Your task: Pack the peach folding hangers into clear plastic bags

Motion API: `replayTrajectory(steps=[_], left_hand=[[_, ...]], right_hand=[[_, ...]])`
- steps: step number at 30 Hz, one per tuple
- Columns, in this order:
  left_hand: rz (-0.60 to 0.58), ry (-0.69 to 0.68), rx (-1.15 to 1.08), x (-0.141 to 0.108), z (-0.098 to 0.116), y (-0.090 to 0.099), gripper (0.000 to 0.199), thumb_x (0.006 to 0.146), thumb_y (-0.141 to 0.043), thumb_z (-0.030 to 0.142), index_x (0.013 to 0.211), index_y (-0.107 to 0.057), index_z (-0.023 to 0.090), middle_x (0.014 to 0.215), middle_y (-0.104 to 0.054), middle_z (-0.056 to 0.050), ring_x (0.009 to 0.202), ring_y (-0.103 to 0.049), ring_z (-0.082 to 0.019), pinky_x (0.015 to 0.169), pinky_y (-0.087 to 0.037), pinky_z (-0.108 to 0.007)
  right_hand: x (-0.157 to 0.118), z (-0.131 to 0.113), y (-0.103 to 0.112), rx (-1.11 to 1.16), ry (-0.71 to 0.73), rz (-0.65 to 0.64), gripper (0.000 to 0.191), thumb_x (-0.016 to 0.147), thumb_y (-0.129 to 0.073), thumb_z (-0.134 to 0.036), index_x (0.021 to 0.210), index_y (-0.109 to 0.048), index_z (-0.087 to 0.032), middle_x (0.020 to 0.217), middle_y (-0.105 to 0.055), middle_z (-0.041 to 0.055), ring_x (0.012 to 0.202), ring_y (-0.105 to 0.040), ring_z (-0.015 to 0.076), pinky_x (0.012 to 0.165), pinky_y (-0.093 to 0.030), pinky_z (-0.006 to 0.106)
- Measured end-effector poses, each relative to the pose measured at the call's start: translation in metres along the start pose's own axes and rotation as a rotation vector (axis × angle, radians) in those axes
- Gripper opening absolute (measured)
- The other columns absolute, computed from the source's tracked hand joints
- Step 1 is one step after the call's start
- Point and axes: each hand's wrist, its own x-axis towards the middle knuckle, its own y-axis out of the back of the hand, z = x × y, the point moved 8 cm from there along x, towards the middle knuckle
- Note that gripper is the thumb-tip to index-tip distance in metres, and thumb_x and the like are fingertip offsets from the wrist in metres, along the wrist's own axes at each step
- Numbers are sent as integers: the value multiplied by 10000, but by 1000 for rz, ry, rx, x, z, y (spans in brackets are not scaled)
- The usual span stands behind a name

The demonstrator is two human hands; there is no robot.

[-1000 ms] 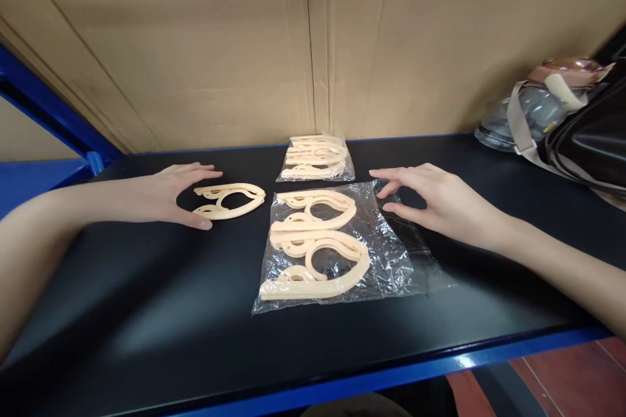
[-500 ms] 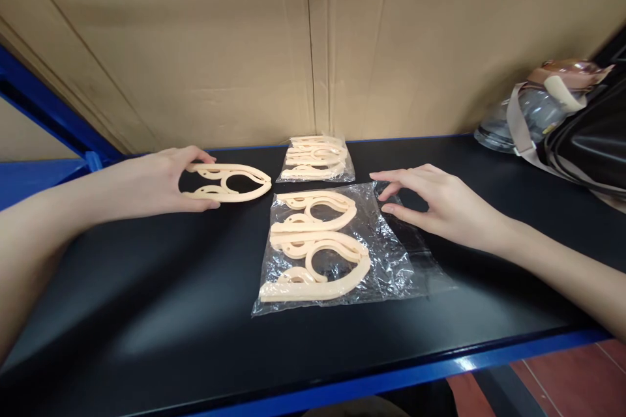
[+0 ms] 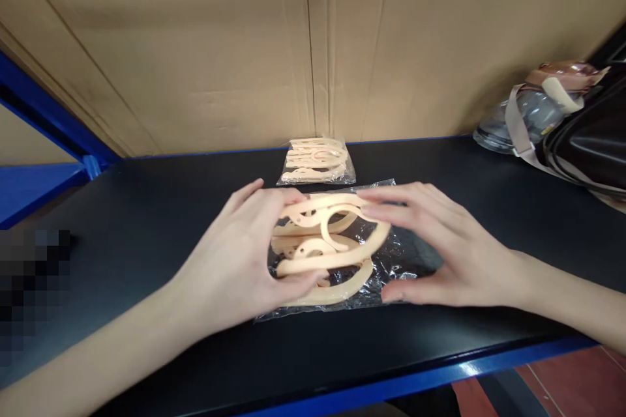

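Observation:
In my left hand (image 3: 244, 247) is a cream plastic folding hanger (image 3: 337, 262), folded up, with fingers along its top edge and the thumb at its lower edge. It is held over a clear plastic bag (image 3: 403, 254) on the black surface. Inside that bag lie folded cream hangers (image 3: 348, 290), partly hidden by the held one. My right hand (image 3: 435, 244) is open at the right end of the held hanger. Its fingertips overlap the hanger's upper tip, while the thumb is apart, above the bag's front edge; whether the fingertips touch, I cannot tell.
Behind lies another clear bag (image 3: 317, 159) of cream hangers, near the cardboard wall (image 3: 220, 65). A clear bottle (image 3: 535, 111) with a strap stands at the back right beside a black bag (image 3: 601, 137). A blue rail (image 3: 420, 384) edges the black shelf (image 3: 220, 365).
My left hand has carried the folded hanger rightward from the left to above the front bag. My right hand has come slightly nearer and lower, its fingers now at the hanger's tip.

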Motion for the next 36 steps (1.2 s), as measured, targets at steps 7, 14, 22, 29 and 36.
replayTrajectory(steps=[7,14,22,29,36], left_hand=[[28,-80,-35,-8,23,-13,544,744,-664,400,1184,-448,165,1131,-662,-66,1065,-632,-234,1117,-327,-432],[71,-109,-32,-8,25,-13,575,727,-687,409,1181,-449,149,1098,-677,-75,1026,-652,-236,1099,-331,-437],[-4,-91,-30,-9,16,-17,780,765,-669,582,1337,-362,151,1408,-536,-165,1307,-499,-328,1173,-231,-529],[-43,76,-96,-6,-24,-9,570,956,-458,481,1432,-363,181,1528,-415,-111,1404,-384,-304,1140,-356,-472],[-263,47,-198,-14,-14,-33,665,968,-420,561,1519,-278,217,1605,-290,-74,1479,-245,-283,1197,-267,-472]], right_hand=[[-1,-17,-6,-143,75,-3,599,865,-665,-465,1332,-472,-143,1367,-574,174,1198,-557,283,909,-475,435],[0,-9,-9,-73,32,-33,706,831,-685,-514,1378,-436,-145,1339,-603,132,1255,-511,280,993,-437,446],[3,-1,-2,-102,-20,-55,700,793,-700,-391,1399,-415,-191,1262,-641,112,1151,-567,300,926,-460,469],[-5,76,49,-292,-290,-15,767,772,-692,-470,1433,-406,-205,1267,-606,137,1063,-563,331,914,-457,494],[-36,110,39,-273,-349,-347,770,768,-722,-428,1445,-380,-295,1208,-632,105,1035,-628,284,806,-534,387]])
